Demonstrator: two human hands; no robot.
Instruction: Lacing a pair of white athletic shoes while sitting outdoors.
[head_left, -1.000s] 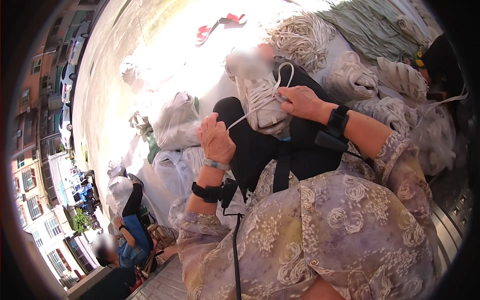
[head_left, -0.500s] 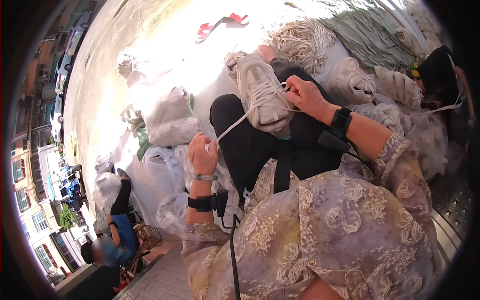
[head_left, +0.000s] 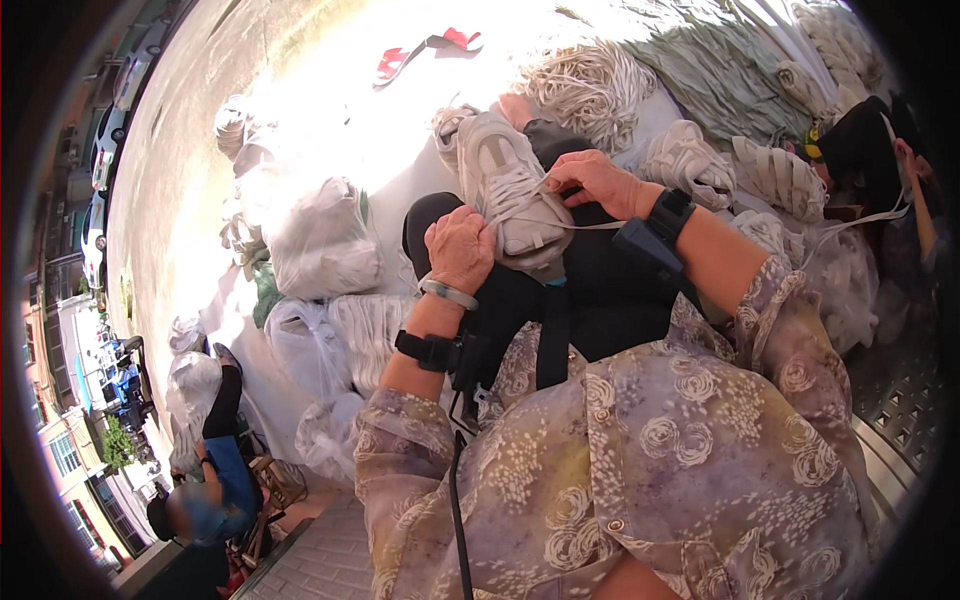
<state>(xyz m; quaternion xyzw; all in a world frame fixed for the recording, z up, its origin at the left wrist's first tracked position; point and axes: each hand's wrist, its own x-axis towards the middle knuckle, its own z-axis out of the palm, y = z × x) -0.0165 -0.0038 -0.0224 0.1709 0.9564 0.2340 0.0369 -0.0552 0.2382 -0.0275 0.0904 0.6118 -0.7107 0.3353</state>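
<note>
A pale off-white sneaker [head_left: 530, 236] rests across my black-trousered lap, its toe towards me. White shoelace [head_left: 512, 190] runs criss-cross over its tongue. My left hand [head_left: 462, 248] is closed at the shoe's left side, the back of the hand up; the lace goes towards its fingers, which are partly hidden. At the right edge of the lacing, my right hand [head_left: 598, 185] pinches the lace between thumb and forefinger.
A heap of loose laces [head_left: 590, 90] lies beyond the shoe. Other pale shoes [head_left: 690, 160] are at the right, near another person's dark-clad knee [head_left: 865, 140]. Filled plastic bags [head_left: 325, 240] stand at the left. A red-ended strap [head_left: 425, 55] lies farther off. Another person sits at lower left.
My left hand has moved up and right, from a stretched lace's end to the shoe's side. My right hand stays pinched by the lacing. The whole view has shifted slightly.
</note>
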